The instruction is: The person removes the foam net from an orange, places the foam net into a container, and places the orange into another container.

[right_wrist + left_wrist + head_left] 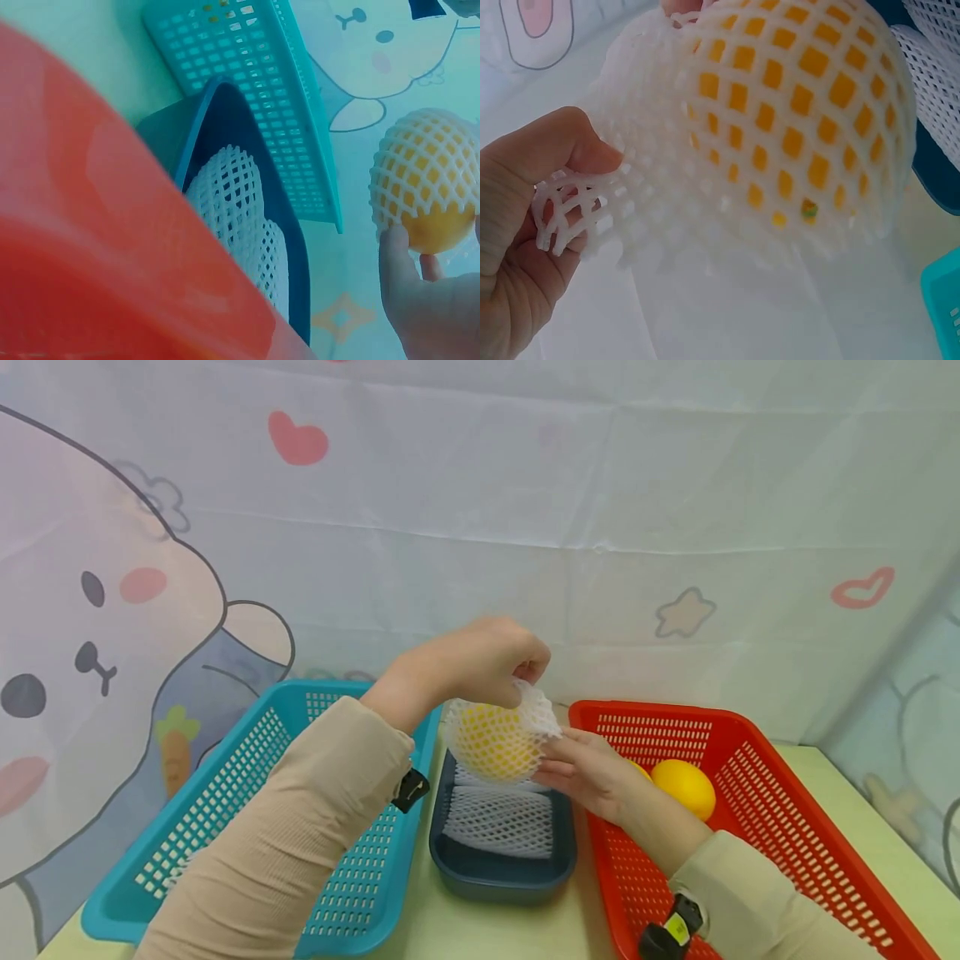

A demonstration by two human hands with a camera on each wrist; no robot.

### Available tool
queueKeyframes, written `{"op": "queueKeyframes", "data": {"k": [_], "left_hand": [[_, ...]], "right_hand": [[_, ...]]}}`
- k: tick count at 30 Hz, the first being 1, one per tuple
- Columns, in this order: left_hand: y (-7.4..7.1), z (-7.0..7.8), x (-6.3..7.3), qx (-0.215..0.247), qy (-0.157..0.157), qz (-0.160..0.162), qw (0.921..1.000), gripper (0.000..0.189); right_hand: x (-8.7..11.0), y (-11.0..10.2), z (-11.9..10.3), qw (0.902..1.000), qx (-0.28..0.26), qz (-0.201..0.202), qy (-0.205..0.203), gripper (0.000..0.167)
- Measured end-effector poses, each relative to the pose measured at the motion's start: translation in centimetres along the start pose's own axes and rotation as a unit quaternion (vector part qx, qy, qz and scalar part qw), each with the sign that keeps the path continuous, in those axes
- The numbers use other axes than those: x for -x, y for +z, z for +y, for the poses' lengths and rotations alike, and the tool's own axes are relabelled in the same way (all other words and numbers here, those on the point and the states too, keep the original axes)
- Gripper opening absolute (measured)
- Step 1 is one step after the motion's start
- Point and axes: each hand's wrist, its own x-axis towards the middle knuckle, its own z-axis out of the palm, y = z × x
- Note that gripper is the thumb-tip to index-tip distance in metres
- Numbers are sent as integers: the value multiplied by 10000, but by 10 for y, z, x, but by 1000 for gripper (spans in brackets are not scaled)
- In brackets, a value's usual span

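Here we are at the left sleeve (277,852), beige, finely ribbed and creasing, and it runs up to a broad, smoother cuff (371,735) just behind the bare left hand (483,662). By that cuff, a small black device (411,790)! Across now to the right sleeve (787,914), paler, almost cream, ending behind the bare right hand (588,774); and look, a chunkier black unit (669,931) there, bearing a bright yellow-green label (677,929), its dark marking too small to read.
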Motion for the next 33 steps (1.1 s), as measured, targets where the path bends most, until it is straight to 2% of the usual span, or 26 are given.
{"op": "queueKeyframes", "data": {"k": [13,19,24,33], "left_hand": [[-1,12,-4,-4,197,112,9997,21],[0,15,-7,-9,161,129,9998,20],[0,19,-9,30,181,137,9997,18],[1,20,-12,72,230,277,9993,18]], "right_hand": [[2,5,0,9984,-486,-166,250,41],[3,5,3,9936,-809,-784,72,43],[3,7,3,9909,-703,-1123,-251,39],[4,9,1,9938,-433,-857,-553,32]]}}
